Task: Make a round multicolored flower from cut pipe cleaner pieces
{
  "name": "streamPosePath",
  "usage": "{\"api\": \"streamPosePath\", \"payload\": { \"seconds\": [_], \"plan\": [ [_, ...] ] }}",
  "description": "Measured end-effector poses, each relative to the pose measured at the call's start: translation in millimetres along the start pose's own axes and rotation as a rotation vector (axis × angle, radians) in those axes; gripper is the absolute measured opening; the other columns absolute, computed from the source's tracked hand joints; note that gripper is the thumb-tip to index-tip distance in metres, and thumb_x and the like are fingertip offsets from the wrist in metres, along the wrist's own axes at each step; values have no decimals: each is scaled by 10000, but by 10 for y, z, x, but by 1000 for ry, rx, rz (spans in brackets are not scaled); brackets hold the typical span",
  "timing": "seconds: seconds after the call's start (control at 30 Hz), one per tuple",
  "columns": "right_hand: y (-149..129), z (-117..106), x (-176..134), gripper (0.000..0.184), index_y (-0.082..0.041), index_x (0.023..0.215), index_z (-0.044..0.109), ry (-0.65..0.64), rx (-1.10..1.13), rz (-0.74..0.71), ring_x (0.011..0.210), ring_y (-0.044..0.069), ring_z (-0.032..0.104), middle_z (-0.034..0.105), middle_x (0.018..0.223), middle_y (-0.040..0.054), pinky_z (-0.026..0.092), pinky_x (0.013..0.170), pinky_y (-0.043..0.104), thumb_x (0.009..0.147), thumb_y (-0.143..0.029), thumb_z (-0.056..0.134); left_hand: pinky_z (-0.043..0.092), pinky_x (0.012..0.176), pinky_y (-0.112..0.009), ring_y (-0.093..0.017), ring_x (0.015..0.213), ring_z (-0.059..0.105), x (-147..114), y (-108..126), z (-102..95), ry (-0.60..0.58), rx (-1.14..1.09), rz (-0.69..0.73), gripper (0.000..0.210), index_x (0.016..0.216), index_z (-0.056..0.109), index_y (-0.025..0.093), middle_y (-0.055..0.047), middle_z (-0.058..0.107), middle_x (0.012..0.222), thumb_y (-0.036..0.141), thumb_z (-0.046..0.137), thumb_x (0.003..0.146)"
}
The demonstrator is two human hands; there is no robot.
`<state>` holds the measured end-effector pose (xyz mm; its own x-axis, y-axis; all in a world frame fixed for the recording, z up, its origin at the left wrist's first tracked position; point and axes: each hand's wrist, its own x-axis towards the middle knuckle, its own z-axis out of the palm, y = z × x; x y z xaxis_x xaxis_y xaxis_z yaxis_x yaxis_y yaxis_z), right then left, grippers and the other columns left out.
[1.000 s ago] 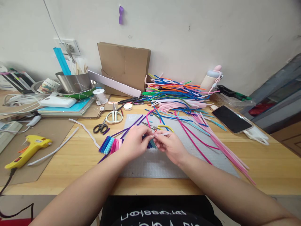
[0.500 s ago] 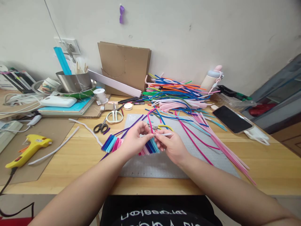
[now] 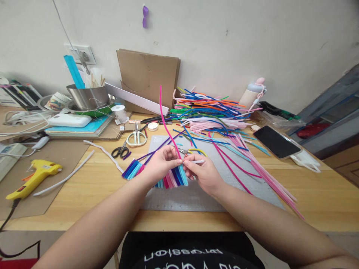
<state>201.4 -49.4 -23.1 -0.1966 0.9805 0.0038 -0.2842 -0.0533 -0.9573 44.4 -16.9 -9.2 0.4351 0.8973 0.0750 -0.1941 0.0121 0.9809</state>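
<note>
- We have both hands close together above the grey cutting mat (image 3: 224, 196), their fingertips almost meeting.
- Our left hand (image 3: 161, 163) is pinched on a magenta stem (image 3: 167, 129), which rises from the fingers and leans left past the mat's far edge.
- Our right hand (image 3: 202, 172) is closed on a thin white stem (image 3: 199, 161), whose free end pokes out to the right over the mat.
- Below our fingers we see the striped row (image 3: 176, 176) of blue, turquoise, pink and magenta stems, partly over the mat and reaching past its left edge; our left hand hides its middle, and we cannot tell whether it touches the mat.
- On the mat, beyond our hands, lies a yellow-handled tool (image 3: 201, 151).
- Two loose magenta stems (image 3: 228, 162) cross the mat's right half, and a pale pink bundle (image 3: 265, 172) slants over its right edge.
- Behind the mat we have a mixed heap of coloured stems (image 3: 207, 102).
- Left of the mat lie white-handled scissors (image 3: 136, 140), black scissors (image 3: 121, 152) and, farther off, a yellow glue gun (image 3: 35, 177).
- Right of the mat's far corner lies a phone (image 3: 277, 141).
</note>
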Motion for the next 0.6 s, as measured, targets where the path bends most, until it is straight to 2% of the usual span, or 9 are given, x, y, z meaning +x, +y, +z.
{"api": "streamPosePath", "payload": {
  "seconds": [0.2, 0.43, 0.6],
  "plan": [
    [30, -54, 53, 162, -172, 763, 588, -84, -39, -33, 493, 78, 498, 563, 584, -39, 378, 468, 211, 734, -301, 682, 468, 695, -268, -129, 690, 611, -21, 56, 0, -26, 0, -90, 294, 828, 559, 124, -17, 635, 753, 266, 753, 658],
    [24, -24, 70, 206, -180, 769, 557, -36, -133, 14, 476, 81, 460, 525, 549, -56, 356, 468, 218, 715, -336, 681, 477, 695, -269, -134, 701, 614, -42, 44, -3, -14, -53, -136, 244, 810, 578, 133, -3, 639, 737, 252, 742, 675],
    [9, 8, 63, 226, -177, 758, 540, 12, -111, 43, 448, 73, 423, 503, 519, -67, 316, 447, 211, 699, -346, 678, 469, 715, -278, -135, 685, 612, -32, 32, -12, 14, -53, -164, 237, 805, 590, 130, -15, 651, 717, 291, 724, 695]
  ]
}}
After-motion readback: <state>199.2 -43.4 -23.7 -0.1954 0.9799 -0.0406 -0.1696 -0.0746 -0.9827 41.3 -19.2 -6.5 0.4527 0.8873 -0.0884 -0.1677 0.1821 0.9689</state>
